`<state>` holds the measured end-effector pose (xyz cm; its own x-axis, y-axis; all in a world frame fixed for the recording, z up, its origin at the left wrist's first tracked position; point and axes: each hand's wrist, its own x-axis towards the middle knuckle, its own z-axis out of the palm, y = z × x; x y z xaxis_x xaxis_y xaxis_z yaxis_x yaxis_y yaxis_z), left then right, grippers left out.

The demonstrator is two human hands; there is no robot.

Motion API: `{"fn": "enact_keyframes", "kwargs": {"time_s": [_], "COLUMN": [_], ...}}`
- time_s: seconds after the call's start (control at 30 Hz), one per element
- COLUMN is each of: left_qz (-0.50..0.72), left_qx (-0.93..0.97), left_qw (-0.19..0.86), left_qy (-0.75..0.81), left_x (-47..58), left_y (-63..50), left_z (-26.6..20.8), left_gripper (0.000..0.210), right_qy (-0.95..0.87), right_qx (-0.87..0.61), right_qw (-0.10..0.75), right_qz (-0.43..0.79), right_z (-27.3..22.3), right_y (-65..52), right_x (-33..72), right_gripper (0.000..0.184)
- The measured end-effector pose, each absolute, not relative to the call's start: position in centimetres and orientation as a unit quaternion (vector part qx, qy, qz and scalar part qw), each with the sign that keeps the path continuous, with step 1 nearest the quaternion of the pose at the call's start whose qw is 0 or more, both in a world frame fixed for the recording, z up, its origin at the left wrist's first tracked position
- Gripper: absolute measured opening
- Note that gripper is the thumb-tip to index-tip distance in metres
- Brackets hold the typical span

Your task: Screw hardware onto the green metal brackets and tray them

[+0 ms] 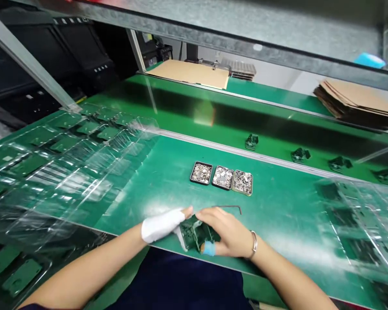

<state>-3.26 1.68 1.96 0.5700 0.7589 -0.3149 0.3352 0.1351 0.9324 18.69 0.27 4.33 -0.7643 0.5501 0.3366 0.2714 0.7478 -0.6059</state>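
A dark green moulded part (pixel 190 234), open and hollow on the side that shows, is held between both hands at the bench's near edge. My left hand (pixel 168 223), in a white fingerless glove, is closed around its left side, its fingers mostly hidden behind. From the right, my right hand (pixel 228 232) grips the part with fingers over the top and the thumb, wrapped in blue tape, below. Just beyond the right hand lies a black hex key (pixel 234 206). Farther back, three small trays of tiny metal pieces stand in a row: left (pixel 201 173), middle (pixel 223 178) and right (pixel 242 182).
Clear plastic blister trays (pixel 67 159) with green panels cover the left side; more trays (pixel 365 215) lie at right. Several dark green parts (pixel 300 155) sit on a green belt (pixel 181 114) behind. A metal shelf (pixel 245 36) hangs overhead; stacked cardboard (pixel 358 101) stands back right.
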Motion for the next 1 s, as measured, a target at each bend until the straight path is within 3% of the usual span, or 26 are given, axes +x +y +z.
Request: {"fn": "enact_keyframes", "kwargs": {"time_s": [0.07,0.13,0.23,0.3,0.47,0.7,0.83,1.0], "left_qz": [0.201,0.221,0.128,0.054,-0.012,-0.013,0.031,0.243], "left_qx": [0.672,0.734,0.825,0.855,0.872,0.873,0.874,0.855], "left_qw": [0.54,0.387,0.166,0.106,0.101,0.104,0.117,0.21], "left_qy": [0.465,0.512,0.525,0.505,0.479,0.476,0.471,0.408], "left_x": [-3.5,-3.4,-2.3,-1.3,0.3,0.0,-1.1,-0.8], "left_y": [4.1,6.8,10.4,12.0,13.7,15.2,14.5,9.8], "left_z": [3.1,4.1,4.6,4.3,3.2,2.8,3.9,5.6], "left_gripper": [0.048,0.038,0.03,0.027,0.038,0.02,0.026,0.032], "right_qy": [-0.876,-0.855,-0.841,-0.838,-0.809,-0.811,-0.793,-0.684], "right_qx": [-0.291,-0.364,-0.421,-0.424,-0.444,-0.442,-0.454,-0.455], "right_qw": [0.258,0.236,0.205,0.223,0.267,0.263,0.281,0.385], "right_qz": [0.284,0.283,0.27,0.262,0.276,0.278,0.292,0.421], "right_z": [3.2,2.3,1.7,1.9,2.5,2.1,2.0,2.2], "right_y": [0.5,0.8,1.1,1.2,1.5,1.9,1.9,2.0], "right_x": [19.0,18.9,18.7,19.2,21.5,21.9,22.1,20.9], "right_gripper": [0.066,0.066,0.072,0.072,0.051,0.042,0.038,0.027]}}
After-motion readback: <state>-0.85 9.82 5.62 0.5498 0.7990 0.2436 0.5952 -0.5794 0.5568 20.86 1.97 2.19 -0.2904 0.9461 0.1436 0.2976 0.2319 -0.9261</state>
